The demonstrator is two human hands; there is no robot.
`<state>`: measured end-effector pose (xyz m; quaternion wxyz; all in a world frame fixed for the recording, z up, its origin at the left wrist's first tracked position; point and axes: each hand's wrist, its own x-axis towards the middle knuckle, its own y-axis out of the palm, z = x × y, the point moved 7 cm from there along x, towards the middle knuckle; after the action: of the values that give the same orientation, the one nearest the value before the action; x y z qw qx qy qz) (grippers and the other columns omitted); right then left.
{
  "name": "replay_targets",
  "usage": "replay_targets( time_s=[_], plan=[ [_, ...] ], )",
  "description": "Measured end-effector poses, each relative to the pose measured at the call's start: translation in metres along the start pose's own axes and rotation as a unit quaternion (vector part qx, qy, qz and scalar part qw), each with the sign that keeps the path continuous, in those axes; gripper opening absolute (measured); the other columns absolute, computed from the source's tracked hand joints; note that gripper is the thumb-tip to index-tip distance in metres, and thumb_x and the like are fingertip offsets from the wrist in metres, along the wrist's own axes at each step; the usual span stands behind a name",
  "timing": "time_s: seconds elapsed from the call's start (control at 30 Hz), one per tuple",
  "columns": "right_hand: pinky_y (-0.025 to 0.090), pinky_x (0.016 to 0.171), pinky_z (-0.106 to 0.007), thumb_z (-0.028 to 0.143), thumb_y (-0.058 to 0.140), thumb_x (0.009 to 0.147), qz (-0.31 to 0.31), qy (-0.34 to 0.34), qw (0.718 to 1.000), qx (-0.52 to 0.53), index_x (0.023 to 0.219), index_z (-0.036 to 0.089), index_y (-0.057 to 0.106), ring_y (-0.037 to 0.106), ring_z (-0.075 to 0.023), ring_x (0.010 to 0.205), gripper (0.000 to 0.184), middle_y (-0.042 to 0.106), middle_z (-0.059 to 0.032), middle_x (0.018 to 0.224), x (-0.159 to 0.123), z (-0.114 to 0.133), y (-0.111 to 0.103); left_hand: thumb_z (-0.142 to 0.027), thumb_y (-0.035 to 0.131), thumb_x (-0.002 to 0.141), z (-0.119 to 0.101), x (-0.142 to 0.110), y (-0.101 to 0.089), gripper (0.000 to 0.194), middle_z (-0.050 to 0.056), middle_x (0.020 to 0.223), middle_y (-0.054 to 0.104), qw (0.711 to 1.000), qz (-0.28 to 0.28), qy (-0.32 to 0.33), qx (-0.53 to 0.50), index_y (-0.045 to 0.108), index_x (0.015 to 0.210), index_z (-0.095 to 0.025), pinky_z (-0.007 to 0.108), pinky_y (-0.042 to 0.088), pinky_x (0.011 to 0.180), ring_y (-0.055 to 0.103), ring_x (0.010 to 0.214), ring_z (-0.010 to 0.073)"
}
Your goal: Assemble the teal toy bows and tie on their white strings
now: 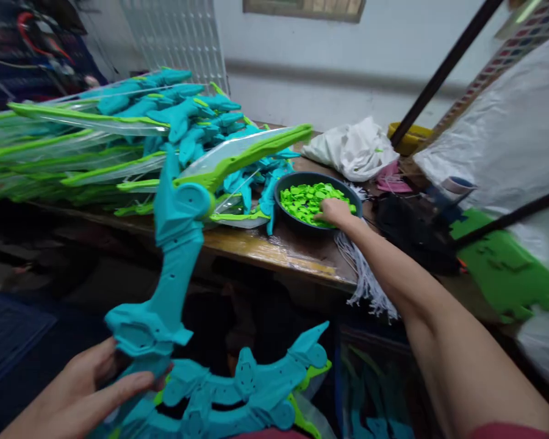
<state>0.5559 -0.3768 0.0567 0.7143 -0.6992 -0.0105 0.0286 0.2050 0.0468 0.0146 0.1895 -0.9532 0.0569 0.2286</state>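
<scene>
My left hand (86,390), at the lower left, is wrapped round the handle of a turquoise plastic toy weapon (176,268). It stands upright, and a green-edged clear blade (251,149) juts to the right from its top. My right hand (336,213) reaches into a dark round basin (281,218) on the table. Its fingers are curled among small green plastic pieces (302,198), and what they hold, if anything, is hidden. More turquoise toy weapons (251,390) lie low in front of me, beside my left hand.
A large stack of turquoise and green toys (132,122) covers the left of the wooden table (274,253). White bags (357,149), grey-white strings (370,280) and a green sheet (507,262) are at the right. A crate (370,378) with turquoise parts stands below.
</scene>
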Motion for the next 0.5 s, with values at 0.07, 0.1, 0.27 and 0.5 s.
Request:
replay_targets(
  time_s=[0.07, 0.1, 0.27, 0.5],
  plan=[
    [0.053, 0.094, -0.043, 0.038, 0.069, 0.095, 0.032, 0.006, 0.999, -0.029, 0.099, 0.013, 0.068, 0.066, -0.0218, 0.103, 0.025, 0.069, -0.0070, 0.107, 0.006, 0.002, 0.009, -0.051, 0.078, 0.075, -0.028, -0.001, 0.010, 0.042, -0.001, 0.099, 0.079, 0.999, 0.013, 0.007, -0.028, 0.070, 0.111, -0.031, 0.044, 0.061, 0.086, 0.073, 0.097, 0.0328],
    [0.054, 0.093, -0.042, 0.038, 0.068, 0.097, 0.043, 0.007, 0.998, -0.040, 0.098, 0.013, 0.068, 0.066, -0.0212, 0.101, 0.025, 0.069, -0.0066, 0.105, 0.008, 0.002, 0.012, -0.047, 0.078, 0.077, -0.039, 0.001, 0.016, 0.046, 0.003, 0.100, 0.078, 0.998, 0.029, 0.012, -0.048, 0.068, 0.116, -0.026, 0.042, 0.061, 0.083, 0.073, 0.095, 0.0319],
    [0.056, 0.087, -0.038, 0.035, 0.063, 0.100, 0.071, -0.001, 0.995, -0.068, 0.097, 0.013, 0.068, 0.067, -0.0191, 0.097, 0.023, 0.068, -0.0061, 0.100, 0.021, -0.005, 0.022, -0.033, 0.078, 0.080, -0.064, 0.018, 0.034, 0.054, 0.009, 0.110, 0.073, 0.973, 0.087, 0.067, -0.202, 0.059, 0.129, -0.020, 0.036, 0.061, 0.080, 0.071, 0.090, 0.0231],
    [0.057, 0.074, -0.030, 0.034, 0.067, 0.098, -0.036, -0.049, 0.998, 0.011, 0.098, 0.014, 0.067, 0.066, -0.0148, 0.081, 0.020, 0.068, -0.0031, 0.092, 0.031, -0.013, 0.021, -0.037, 0.080, 0.080, -0.068, 0.020, 0.036, 0.055, 0.009, 0.109, 0.069, 0.959, 0.086, 0.100, -0.250, 0.056, 0.126, -0.017, 0.033, 0.062, 0.069, 0.066, 0.081, 0.0178]
  ],
)
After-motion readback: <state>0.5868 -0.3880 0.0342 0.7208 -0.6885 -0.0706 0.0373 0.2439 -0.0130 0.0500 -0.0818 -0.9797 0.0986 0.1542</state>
